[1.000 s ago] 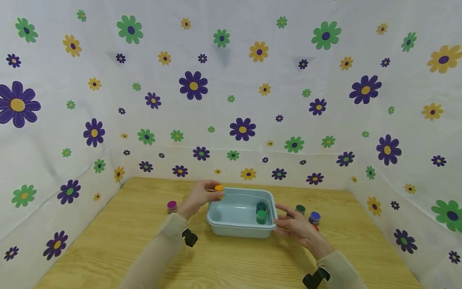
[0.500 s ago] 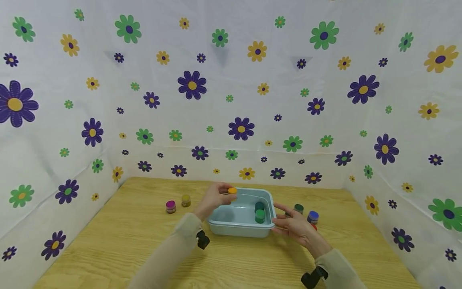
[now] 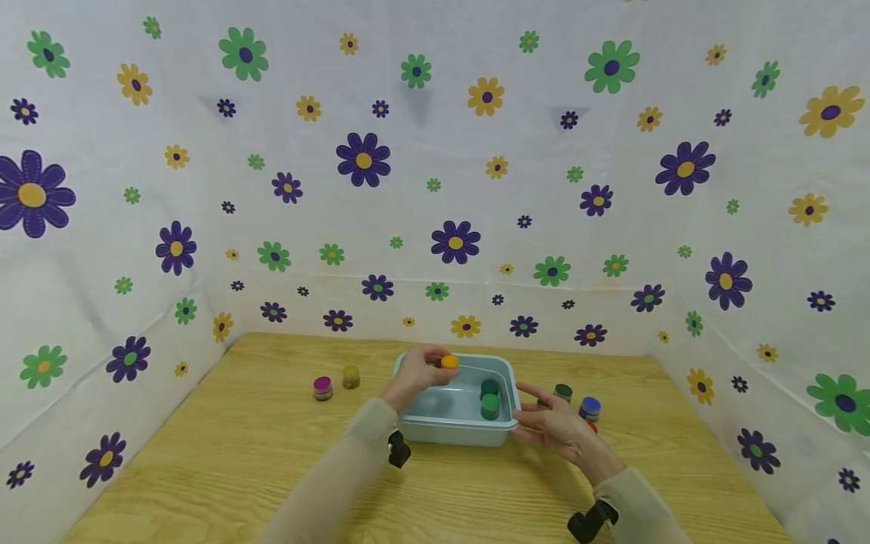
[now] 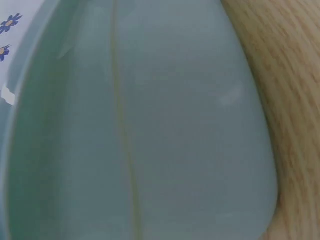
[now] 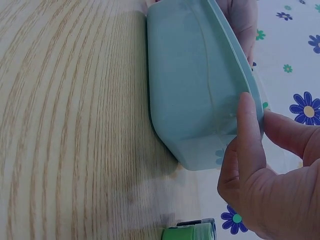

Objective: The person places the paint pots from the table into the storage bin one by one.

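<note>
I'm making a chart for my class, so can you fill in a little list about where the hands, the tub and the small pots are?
left hand: the left hand pinches an orange-lidded pot above the tub
right hand: the right hand has straight fingers touching the tub's right rim
tub: a pale blue tub on the wooden table
inside the tub: two green-lidded pots
left of the tub: a pink-lidded pot and a yellow-lidded pot
right of the tub: a dark green-lidded pot and a blue-lidded pot

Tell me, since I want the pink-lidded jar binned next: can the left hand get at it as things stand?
Probably not yet: the left hand holds an orange-lidded jar over the tub. The pink-lidded jar stands unobstructed to its left.
</note>
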{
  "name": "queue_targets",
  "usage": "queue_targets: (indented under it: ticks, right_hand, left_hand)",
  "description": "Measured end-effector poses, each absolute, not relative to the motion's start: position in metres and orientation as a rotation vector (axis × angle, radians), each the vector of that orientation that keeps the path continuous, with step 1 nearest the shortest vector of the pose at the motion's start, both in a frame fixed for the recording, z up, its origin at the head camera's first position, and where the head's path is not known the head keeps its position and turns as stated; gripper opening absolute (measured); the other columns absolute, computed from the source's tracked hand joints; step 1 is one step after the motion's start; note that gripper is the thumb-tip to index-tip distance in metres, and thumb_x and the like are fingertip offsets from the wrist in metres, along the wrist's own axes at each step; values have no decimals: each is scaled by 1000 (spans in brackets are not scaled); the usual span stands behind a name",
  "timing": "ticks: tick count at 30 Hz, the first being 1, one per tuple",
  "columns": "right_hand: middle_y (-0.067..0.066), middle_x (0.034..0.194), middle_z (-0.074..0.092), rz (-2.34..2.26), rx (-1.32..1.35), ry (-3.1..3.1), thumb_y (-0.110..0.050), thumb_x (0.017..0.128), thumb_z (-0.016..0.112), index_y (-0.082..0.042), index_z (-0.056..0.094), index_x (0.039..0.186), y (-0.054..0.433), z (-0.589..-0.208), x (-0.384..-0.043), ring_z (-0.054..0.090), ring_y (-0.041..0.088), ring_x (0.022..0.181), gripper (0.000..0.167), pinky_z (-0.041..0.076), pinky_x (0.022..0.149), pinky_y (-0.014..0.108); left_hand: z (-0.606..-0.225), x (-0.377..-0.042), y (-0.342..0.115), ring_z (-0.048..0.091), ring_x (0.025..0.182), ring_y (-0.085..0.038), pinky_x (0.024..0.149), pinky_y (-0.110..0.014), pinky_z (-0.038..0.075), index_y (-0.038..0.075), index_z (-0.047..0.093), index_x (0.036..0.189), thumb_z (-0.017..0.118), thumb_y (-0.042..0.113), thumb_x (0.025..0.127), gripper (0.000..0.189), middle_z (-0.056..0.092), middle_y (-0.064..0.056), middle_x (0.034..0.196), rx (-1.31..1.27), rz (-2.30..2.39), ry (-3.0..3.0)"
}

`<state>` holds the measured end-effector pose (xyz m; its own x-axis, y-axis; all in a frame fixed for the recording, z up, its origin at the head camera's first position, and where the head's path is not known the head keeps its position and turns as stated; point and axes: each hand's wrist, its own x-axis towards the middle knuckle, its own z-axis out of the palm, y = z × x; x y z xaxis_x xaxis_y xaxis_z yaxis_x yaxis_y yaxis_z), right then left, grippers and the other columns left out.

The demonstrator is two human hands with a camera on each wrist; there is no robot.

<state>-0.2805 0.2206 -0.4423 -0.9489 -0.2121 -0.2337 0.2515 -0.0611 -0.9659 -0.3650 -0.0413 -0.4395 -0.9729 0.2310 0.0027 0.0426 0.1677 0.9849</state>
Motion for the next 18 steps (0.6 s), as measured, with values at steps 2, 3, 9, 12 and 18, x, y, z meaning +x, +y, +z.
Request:
queue_targets:
  ticks: [2,3,9,12,18]
  right_hand:
    - [32,138,43,-2085,35,1901,2,93,62,-7,25,155,221,-442,-281,64,26,109,72,58,92,39]
    - [32,138,42,-2085,34,1901,2,93,62,-7,25,155,221,-442,-282,64,27,109,72,58,92,39]
    - [29,134,46,-2089,37,1901,2,93,62,-6,26,154,221,-443,-283,65,26,107,72,59,90,38]
    - [28,132,48,-2091,41,1904,2,93,62,-6,26,154,221,-443,-282,66,25,105,72,59,89,38]
    - [28,131,49,-2078,25,1908,1,94,62,-6,25,155,221,-442,-281,66,24,105,72,59,91,38]
  left_hand:
    - [-441,-366,-39,65,83,-19,80,-32,62,0,65,117,76,0,82,37,66,-16,107,274,1910,2292]
    - [-442,-365,-37,65,82,-18,79,-33,62,0,65,117,76,0,82,37,66,-16,106,280,1906,2297]
    - [-446,-362,-27,66,82,-19,79,-37,62,-4,64,118,74,-5,81,38,66,-18,107,271,1924,2274]
    - [-449,-364,-22,67,83,-20,78,-38,63,-4,66,115,74,-6,81,35,66,-18,106,229,1944,2239]
    - [-453,-367,-17,70,85,-25,78,-41,62,-6,65,114,75,-8,79,36,66,-18,106,171,1949,2229]
